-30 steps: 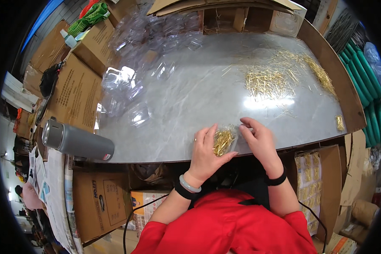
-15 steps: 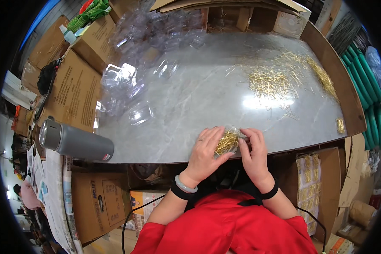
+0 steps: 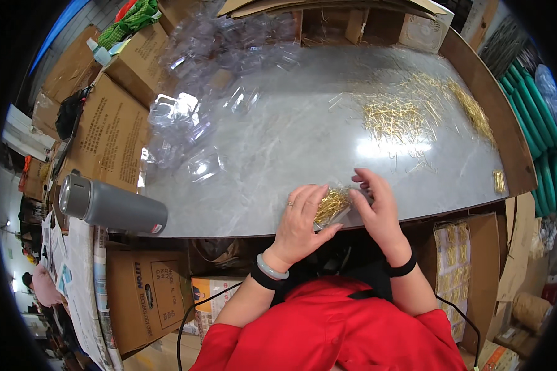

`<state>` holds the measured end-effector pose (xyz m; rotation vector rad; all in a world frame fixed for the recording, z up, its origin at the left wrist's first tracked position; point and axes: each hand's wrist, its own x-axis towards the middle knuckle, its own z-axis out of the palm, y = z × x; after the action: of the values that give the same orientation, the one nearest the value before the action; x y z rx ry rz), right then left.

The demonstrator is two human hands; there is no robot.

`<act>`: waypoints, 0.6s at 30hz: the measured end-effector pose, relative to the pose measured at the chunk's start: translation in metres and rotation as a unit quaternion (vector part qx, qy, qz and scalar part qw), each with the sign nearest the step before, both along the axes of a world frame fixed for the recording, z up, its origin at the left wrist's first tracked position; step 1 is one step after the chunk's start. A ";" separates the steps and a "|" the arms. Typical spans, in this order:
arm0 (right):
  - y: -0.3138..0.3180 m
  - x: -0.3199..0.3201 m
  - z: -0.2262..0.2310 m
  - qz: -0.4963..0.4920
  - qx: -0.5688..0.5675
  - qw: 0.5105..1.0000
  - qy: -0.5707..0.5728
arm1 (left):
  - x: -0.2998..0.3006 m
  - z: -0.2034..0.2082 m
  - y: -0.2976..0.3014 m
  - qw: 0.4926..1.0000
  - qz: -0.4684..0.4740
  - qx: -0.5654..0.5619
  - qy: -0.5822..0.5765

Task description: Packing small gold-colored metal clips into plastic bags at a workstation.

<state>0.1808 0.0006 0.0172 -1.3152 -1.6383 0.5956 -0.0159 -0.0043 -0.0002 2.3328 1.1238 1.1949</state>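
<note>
Near the table's front edge, a small clear plastic box (image 3: 344,216) holds a bundle of thin gold-coloured metal pins (image 3: 333,205). My left hand (image 3: 298,221) is closed round the left side of this box, with the thumb along its near side. To the right, my right hand (image 3: 382,213) has its thumb against the box's right edge, where a clear flap seems to stand up. Its fingers are raised and parted from the thumb. What lies under my left fingers is hidden.
Loose gold pins (image 3: 397,120) lie in a heap at the back right, beside a cardboard wall (image 3: 495,105). A small pin bundle (image 3: 499,182) lies near the right corner. Empty clear boxes (image 3: 185,111) pile up at the left. A grey flask (image 3: 114,204) lies at the front left.
My right hand has shifted up and slightly right, its fingers lifting and spreading from the box edge. The left hand keeps its hold on the box.
</note>
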 end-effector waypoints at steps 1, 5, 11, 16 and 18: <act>0.004 0.003 0.000 0.012 0.013 1.000 -0.021 | 0.000 0.000 0.000 1.000 0.000 -0.004 -0.002; 0.008 0.005 0.000 0.026 0.031 0.999 -0.031 | 0.001 -0.002 0.000 1.000 -0.001 -0.007 -0.014; 0.005 -0.001 0.000 -0.038 0.075 0.996 -0.044 | 0.003 -0.003 -0.001 1.000 0.010 -0.021 0.002; 0.000 0.004 0.002 0.038 0.010 0.999 0.017 | 0.003 -0.003 -0.001 0.999 0.018 -0.017 0.021; 0.000 0.012 0.005 0.017 -0.013 0.999 0.036 | 0.003 -0.004 -0.001 0.999 0.017 -0.022 0.023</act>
<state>0.1924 0.0007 0.0222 -1.2729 -1.6022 0.6780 -0.0133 -0.0056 -0.0038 2.3270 1.1976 1.1218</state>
